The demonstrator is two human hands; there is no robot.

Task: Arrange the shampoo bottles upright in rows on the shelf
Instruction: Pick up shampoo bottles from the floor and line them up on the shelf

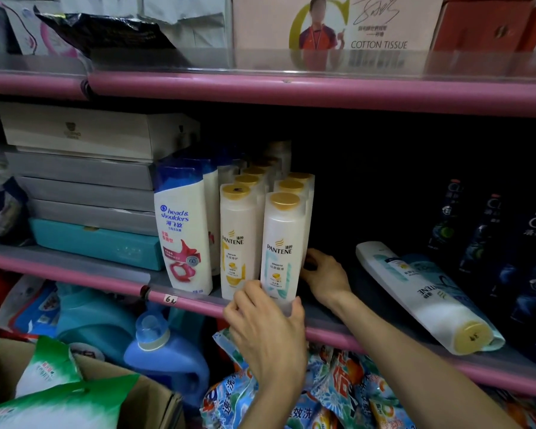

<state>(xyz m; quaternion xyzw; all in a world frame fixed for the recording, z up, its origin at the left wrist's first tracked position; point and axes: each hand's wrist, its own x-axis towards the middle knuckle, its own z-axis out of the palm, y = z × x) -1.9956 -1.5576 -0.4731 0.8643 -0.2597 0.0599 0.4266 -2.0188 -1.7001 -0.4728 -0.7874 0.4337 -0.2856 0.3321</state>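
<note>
While gripping the base of the front white Pantene bottle with the teal "Smooth" label and gold cap [280,243], left hand [268,331] with thumb on one side and fingers [245,297] curled round the other, at the front lip of the pink-edged metal shelf [291,94]. Standing upright there, that bottle, heading a short row of gold-capped bottles behind it. Just beside it to the left, a white Pantene bottle with a yellow "Repair" label [237,239], also upright and leading its own longer row toward the back. Further left, touching that row, a white Head & Shoulders bottle with a blue top and red flower print [183,230], more blue-topped ones behind. Reaching deeper onto the shelf, right hand [325,274], fingers bent against the lower side of the teal-label row; whether actually clasping a bottle or only pressing, cannot tell. Lying flat on its side well to the right, a large white and pale-blue Pantene bottle [427,297], gold cap toward the shelf edge. Beyond it, dark blue Clear bottles [489,239] standing upright. At far left, a stack of flat grey and teal boxes [87,193]. Below the shelf, a blue detergent jug [164,357] and colourful printed pouches [338,388].
</note>
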